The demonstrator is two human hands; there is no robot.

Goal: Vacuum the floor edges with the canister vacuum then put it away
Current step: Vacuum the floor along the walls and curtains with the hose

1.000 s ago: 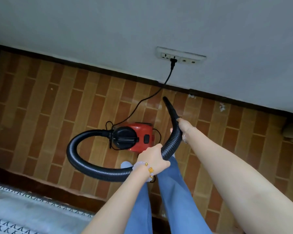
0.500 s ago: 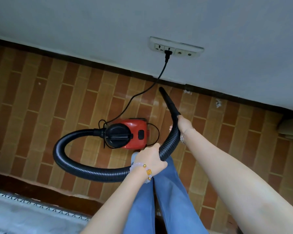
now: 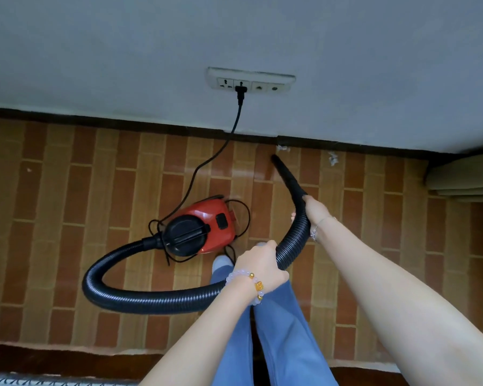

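Both my arms reach forward and down, the right one stretched farther out than the left. My left hand (image 3: 260, 267) is curled in a closed grip around the hose (image 3: 151, 300), knuckles up, a beaded bracelet (image 3: 247, 285) on the wrist. My right hand (image 3: 317, 211) is wrapped round the hose farther along, near the nozzle (image 3: 286, 174), its fingers hidden beneath it and a thin chain (image 3: 317, 232) on the wrist. My legs stand below, between the arms.

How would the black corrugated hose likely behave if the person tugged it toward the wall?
The hose is probably floppy: it sags in a wide loop between the red canister and the left hand. A tug might drag the small canister. The nozzle looks stiff and straight.
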